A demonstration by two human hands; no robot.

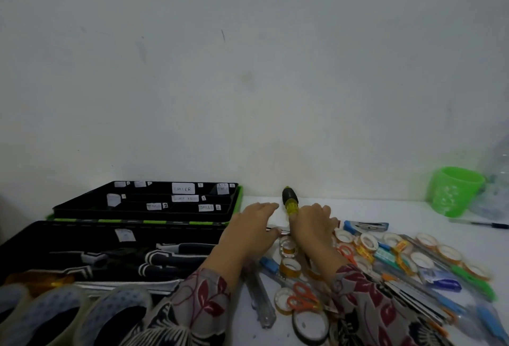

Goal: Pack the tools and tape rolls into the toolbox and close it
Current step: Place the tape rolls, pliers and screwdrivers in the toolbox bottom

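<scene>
Open toolbox (82, 228) on the left of the bench (399, 210), loose tape rolls (369, 241) on the right.
The sleeves (203, 299) lie over the pile and could drag rolls off the bench. The left hand (254, 224) is spread flat with straight fingers and seems to hold nothing. The right hand (312, 221) curls round the screwdriver (289, 199), which could slip from this low hold.

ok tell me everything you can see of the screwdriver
The screwdriver has a chunky handle, black at the far end and clear yellow nearer, plastic by its look. It is at the back of the white table, right of the open toolbox, handle pointing away. The right hand grips its near end, hiding the shaft.
</scene>
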